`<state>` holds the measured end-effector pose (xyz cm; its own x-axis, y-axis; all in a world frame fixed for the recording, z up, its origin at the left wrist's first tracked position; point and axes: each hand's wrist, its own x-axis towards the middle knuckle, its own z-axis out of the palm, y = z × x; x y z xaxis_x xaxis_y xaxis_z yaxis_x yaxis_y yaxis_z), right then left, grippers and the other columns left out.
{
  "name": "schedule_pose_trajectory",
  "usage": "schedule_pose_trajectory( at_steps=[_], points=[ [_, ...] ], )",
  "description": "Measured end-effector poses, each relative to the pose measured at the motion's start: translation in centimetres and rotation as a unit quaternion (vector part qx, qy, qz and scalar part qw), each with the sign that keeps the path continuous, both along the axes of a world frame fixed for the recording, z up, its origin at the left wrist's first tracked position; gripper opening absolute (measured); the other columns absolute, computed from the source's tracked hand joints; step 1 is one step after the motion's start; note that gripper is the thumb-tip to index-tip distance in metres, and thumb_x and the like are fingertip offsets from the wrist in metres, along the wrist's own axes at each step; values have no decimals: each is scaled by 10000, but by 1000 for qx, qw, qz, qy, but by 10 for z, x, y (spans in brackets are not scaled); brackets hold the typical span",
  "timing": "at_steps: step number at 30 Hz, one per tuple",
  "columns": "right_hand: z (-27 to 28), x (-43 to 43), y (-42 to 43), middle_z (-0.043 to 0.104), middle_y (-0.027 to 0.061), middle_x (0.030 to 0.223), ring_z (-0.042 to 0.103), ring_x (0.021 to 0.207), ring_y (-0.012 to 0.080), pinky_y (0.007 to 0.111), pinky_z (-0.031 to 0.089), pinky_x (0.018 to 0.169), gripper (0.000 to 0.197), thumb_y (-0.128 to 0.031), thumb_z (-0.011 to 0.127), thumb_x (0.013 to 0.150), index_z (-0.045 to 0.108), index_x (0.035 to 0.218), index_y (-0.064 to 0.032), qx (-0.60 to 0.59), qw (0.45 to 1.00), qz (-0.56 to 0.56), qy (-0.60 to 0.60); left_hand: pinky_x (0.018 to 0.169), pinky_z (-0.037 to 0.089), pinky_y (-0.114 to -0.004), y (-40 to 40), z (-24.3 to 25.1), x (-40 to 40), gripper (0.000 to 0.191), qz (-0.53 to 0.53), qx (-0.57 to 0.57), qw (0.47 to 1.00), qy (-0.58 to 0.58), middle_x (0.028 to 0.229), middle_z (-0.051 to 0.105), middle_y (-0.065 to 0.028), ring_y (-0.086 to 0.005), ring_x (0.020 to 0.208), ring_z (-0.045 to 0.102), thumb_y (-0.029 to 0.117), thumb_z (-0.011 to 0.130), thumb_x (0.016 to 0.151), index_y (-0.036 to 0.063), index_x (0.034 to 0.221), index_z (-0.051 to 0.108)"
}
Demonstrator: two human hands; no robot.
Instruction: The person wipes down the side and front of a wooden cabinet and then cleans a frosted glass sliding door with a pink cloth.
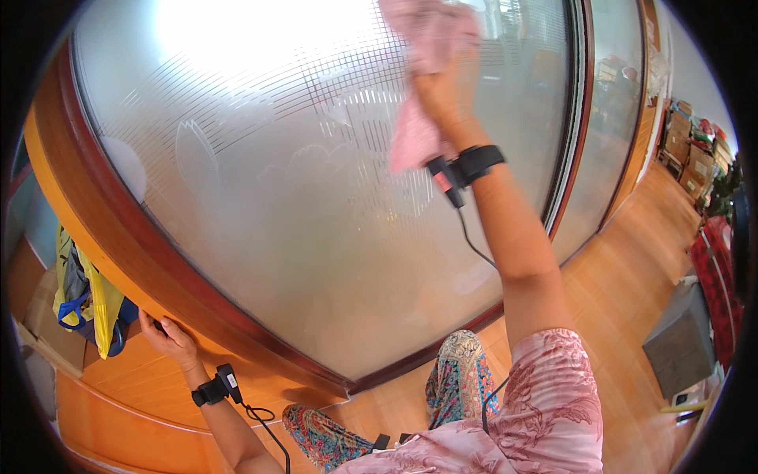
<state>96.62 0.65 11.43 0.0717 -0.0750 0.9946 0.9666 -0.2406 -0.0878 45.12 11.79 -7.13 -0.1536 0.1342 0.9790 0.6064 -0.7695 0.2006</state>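
My right hand (447,98), slightly blurred, is raised against the upper part of a patterned frosted glass panel (284,237). It grips a pink cloth (441,35); part of the cloth sticks out above the hand and another part hangs below it. Lower left, my left hand (169,340) is at the edge of the orange wooden door frame (133,290), thumb and forefinger apart. A small dark patch shows between them, too unclear to name. Dark red wood trim (195,296) borders the glass.
A yellow plastic bag (100,302) hangs left, close to my left hand, beside a cardboard box (50,320). A grey box (681,338) and a red checked bag (713,284) stand right on the wood-look floor (628,255). Cardboard boxes (690,148) are piled farther back. Cables trail from both wrist straps.
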Motion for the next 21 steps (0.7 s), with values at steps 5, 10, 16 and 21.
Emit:
schedule_pose_trajectory(
  at_steps=[5,10,16,21],
  points=[
    [-134,216,-22,446,240,1180,357,1134,379,433,230,983,420,-272,397,845,476,1117,38,109,971,-169,129,876,352,-331,4,1,19,458,-19,33,999,-27,1125,444,-159,-247,1002,453,284,409,882,-36,1205,354],
    [-313,181,-20,494,288,993,442,931,404,475,326,818,438,-294,340,865,513,925,104,151,852,-16,500,889,339,-331,-1,2,14,471,5,15,1000,-19,1112,446,-153,-242,1024,433,302,400,883,-41,1200,348],
    [-195,28,-3,493,178,895,461,849,350,459,361,774,197,-223,504,745,512,772,-28,26,989,23,145,895,333,-337,-2,8,7,501,-34,19,999,-32,1131,442,-151,-236,1041,424,362,389,879,-25,1196,350],
    [-47,-76,-14,427,154,1178,330,1168,319,491,224,963,227,-238,550,697,581,886,-116,-142,925,222,-273,880,345,-332,-11,10,1,554,-76,-16,996,-51,1134,447,-139,-233,1026,433,410,412,863,-14,1214,344]
  ],
)
